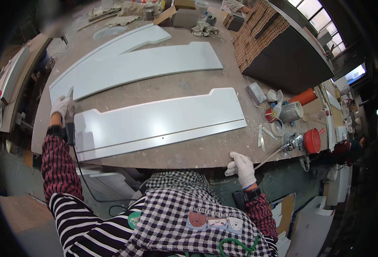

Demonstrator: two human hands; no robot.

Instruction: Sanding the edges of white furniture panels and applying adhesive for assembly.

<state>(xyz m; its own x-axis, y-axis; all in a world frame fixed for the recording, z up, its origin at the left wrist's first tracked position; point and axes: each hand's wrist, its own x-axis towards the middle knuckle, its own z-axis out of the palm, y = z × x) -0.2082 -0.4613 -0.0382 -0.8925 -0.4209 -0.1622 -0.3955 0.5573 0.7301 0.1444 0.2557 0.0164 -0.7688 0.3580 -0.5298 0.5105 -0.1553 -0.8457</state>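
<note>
My left hand (59, 108), in a white glove, is at the near left end of the farthest white panel (107, 50). Its fingers are bent over the panel's edge and partly hidden. A second notched white panel (150, 64) overlaps that one. Closest to me lies a third white panel (163, 118), with a long groove along its near side and a raised far right corner. My right hand (243, 169), also gloved, hovers at the table's front edge, fingers stretched out and holding nothing. A thin stick (268, 158) with a foil-wrapped end lies just right of it.
On the right of the worktable (176, 160) are a red pan (312, 140), a metal can (291, 111), a tape roll (277, 127) and flat strips (262, 139). Behind them stands a large dark stack (283, 55). A cardboard box (184, 15) and rags (204, 29) sit at the back.
</note>
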